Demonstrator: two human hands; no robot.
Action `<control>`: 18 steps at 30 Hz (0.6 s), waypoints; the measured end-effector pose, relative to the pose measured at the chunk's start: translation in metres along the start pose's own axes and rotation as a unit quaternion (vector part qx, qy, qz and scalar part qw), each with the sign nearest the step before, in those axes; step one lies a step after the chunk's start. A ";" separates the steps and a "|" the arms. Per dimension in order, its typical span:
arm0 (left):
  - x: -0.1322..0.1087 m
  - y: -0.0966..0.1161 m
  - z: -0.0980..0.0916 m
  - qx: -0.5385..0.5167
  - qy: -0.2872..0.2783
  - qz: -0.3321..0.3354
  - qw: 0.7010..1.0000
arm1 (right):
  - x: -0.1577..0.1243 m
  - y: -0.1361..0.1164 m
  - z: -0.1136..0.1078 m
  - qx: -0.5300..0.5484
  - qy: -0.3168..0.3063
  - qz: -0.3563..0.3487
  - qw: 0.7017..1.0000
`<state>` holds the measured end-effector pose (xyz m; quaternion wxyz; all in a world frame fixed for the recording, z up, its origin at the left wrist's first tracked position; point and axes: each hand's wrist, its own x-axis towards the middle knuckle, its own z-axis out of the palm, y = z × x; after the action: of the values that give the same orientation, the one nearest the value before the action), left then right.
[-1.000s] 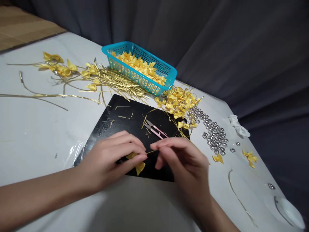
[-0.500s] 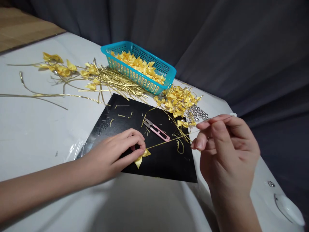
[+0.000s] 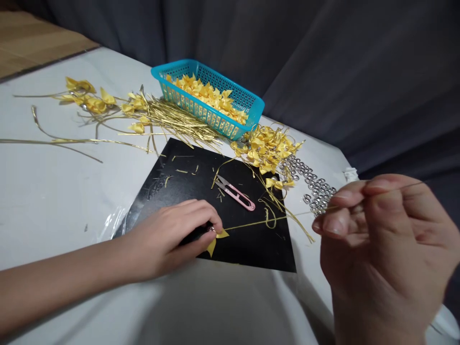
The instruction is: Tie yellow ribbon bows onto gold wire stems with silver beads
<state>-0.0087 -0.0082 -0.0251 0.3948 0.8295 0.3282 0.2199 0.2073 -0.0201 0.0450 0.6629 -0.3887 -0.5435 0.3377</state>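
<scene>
My left hand (image 3: 187, 235) pinches a yellow ribbon bow (image 3: 212, 247) low over the black mat (image 3: 251, 251); a small shiny bead (image 3: 212, 229) shows at its fingertips. From the bow a thin gold cord (image 3: 251, 223) runs taut to the right. My right hand (image 3: 384, 230), raised at the right, grips that cord between thumb and fingers, with the end sticking out past them. Pink-handled thread snips (image 3: 240, 196) lie on the mat beyond my left hand, among short cord scraps.
A turquoise basket (image 3: 208, 108) of yellow ribbon pieces stands at the back. Beside it lie a bundle of gold cords (image 3: 179, 122), a heap of finished-looking bows (image 3: 268, 148) and many silver beads (image 3: 318, 191). More bows (image 3: 89, 98) with cords lie at the left.
My right hand has moved right and nearer the camera, drawing the cord out longer. More silver beads now show behind it. My left hand has shifted slightly right with the bow.
</scene>
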 end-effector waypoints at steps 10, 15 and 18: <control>-0.003 0.002 0.004 0.080 -0.019 0.024 0.996 | -0.001 0.002 0.001 0.020 -0.051 0.056 0.997; -0.005 -0.001 0.008 0.090 0.007 0.055 0.994 | 0.000 0.007 0.000 0.042 -0.062 0.078 0.994; -0.005 0.000 0.008 0.093 0.006 0.040 0.995 | 0.000 0.007 0.000 0.054 -0.073 0.092 0.992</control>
<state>-0.0074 -0.0157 -0.0303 0.3046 0.8739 0.3161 0.2086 0.2067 -0.0173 0.0389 0.6079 -0.3751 -0.5328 0.4538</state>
